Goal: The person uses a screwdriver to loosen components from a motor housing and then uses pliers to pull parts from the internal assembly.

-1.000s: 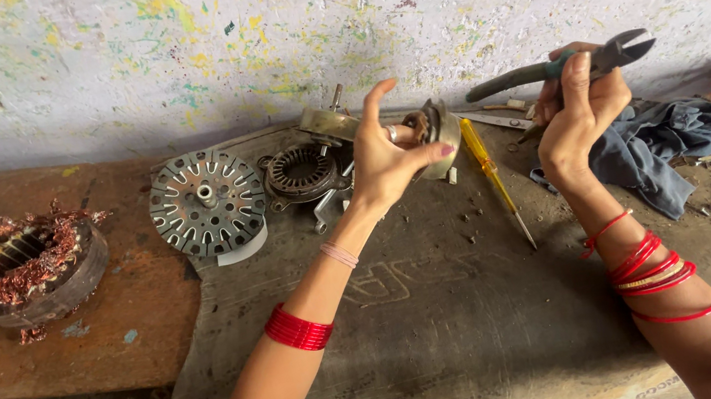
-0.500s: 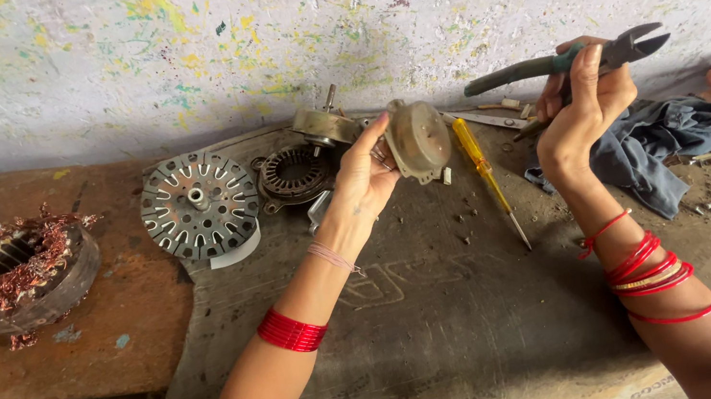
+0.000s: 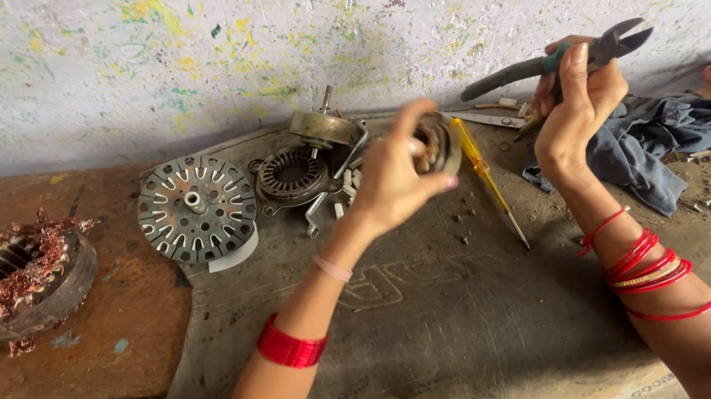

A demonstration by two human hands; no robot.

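Head view, near to far: the left hand [image 3: 391, 179] grasps a round metal part [image 3: 435, 144] at frame centre above the sackcloth-covered counter [image 3: 453, 309]; a loose pinch could drop it onto the yellow screwdriver [image 3: 486, 176]. Upper right, the right hand [image 3: 576, 97] clenches cutting pliers [image 3: 560, 58], whose open tips could nick fingers.

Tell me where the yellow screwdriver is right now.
The yellow screwdriver lies on the cloth mat between the left hand and the right hand, which holds the cutting pliers.
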